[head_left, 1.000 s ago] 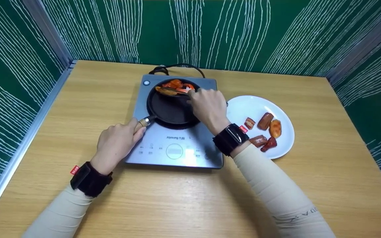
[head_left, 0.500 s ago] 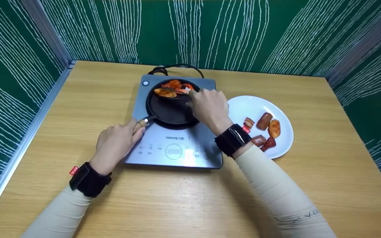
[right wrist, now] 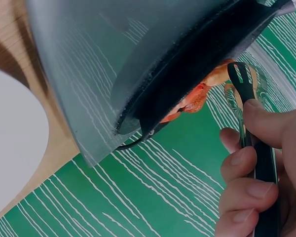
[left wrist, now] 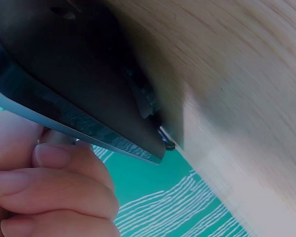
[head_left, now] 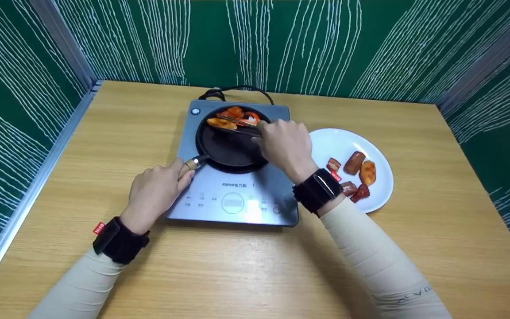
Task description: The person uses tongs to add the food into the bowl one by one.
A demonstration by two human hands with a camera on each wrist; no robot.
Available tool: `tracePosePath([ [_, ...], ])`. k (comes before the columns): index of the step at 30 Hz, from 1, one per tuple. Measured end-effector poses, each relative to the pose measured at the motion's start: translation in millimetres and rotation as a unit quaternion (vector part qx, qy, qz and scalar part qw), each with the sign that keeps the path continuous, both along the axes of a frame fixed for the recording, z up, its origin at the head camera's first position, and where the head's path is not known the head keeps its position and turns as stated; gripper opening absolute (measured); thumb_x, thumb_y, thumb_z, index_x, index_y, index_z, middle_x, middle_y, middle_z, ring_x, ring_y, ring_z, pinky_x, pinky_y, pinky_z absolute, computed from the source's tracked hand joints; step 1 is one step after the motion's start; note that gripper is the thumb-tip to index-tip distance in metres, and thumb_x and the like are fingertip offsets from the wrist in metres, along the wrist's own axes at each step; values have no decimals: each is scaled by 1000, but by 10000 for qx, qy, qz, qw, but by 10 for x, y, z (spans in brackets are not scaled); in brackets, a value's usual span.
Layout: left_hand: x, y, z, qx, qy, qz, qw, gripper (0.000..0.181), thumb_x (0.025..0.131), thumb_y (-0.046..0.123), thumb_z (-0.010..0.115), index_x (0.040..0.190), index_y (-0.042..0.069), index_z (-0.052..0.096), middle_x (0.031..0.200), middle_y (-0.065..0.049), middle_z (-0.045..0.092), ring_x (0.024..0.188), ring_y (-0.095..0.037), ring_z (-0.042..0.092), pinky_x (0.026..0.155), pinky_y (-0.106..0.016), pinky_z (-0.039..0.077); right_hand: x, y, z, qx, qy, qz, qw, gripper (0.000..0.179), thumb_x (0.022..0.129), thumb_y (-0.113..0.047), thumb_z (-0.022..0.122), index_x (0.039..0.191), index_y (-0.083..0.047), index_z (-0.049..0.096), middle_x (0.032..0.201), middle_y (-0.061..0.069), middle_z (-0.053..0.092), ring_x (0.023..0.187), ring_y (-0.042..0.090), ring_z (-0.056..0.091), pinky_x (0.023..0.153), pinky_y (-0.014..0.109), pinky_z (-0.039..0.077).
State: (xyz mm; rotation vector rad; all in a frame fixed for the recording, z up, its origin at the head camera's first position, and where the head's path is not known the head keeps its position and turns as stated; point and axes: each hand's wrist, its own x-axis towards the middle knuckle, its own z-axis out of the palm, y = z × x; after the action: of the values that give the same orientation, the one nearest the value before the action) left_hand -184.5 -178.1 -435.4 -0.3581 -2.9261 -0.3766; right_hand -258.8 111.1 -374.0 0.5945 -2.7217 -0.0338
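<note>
My left hand [head_left: 155, 190] grips the wooden handle [head_left: 186, 168] of a small black frying pan [head_left: 230, 148], which sits on a silver induction cooker [head_left: 206, 208]. In the left wrist view, curled fingers [left wrist: 59, 187] show beside the cooker's edge. My right hand [head_left: 286, 144] holds black tongs [right wrist: 265, 173] over the pan, their slotted tip showing in the right wrist view. At the tongs' ends lies a browned yellow food piece [head_left: 222, 123], between the two spread arms. Behind it in the pan are a reddish-orange piece [head_left: 233, 112] and a red-and-white piece [head_left: 251, 118].
A white oval plate [head_left: 383, 190] stands right of the cooker, partly behind my right wrist. It bears sausage pieces [head_left: 354, 162], a browned yellow piece [head_left: 368, 173] and other meat bits. A black cord [head_left: 255, 88] loops behind the cooker. Green patterned panels [head_left: 210, 44] enclose the table.
The tongs' arms have spread apart around the yellow piece, which now shows its broad face. My right hand has shifted slightly right. The left hand keeps its place on the handle.
</note>
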Motion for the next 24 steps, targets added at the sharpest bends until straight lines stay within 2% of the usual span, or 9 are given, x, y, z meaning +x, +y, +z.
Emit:
tracePosePath([
  [5,6,-3,4,-83,27,-46,10000,39,108,41,61,94,5,56,61,-3,38,51,-27,49,45,-38,34,30,67,42,-71,-5,-6,10000,34,103,-43,70,111,-11,77,78,13,71,62,33,67,52,50,52],
  [12,-5,-5,4,-53,-61,-33,10000,39,108,42,61,95,6,56,62,-3,38,52,-27,50,46,-37,33,86,287,137,-486,-137,-78,9987,37,102,-44,71,110,-9,78,79,12,70,59,29,59,52,48,50],
  [19,-1,-8,1,-55,-32,-39,10000,39,108,42,61,95,6,56,62,-5,40,52,-29,52,46,-40,35,180,699,202,-675,-98,-143,9976,40,101,-48,72,114,-11,78,80,10,72,55,27,56,45,44,43],
  [24,-3,-8,2,-62,-48,-29,10000,39,108,42,61,96,6,56,62,-4,39,53,-29,51,46,-38,34,282,1091,261,-714,-521,-431,9952,40,101,-50,70,118,-14,77,71,4,66,55,25,57,45,41,38],
])
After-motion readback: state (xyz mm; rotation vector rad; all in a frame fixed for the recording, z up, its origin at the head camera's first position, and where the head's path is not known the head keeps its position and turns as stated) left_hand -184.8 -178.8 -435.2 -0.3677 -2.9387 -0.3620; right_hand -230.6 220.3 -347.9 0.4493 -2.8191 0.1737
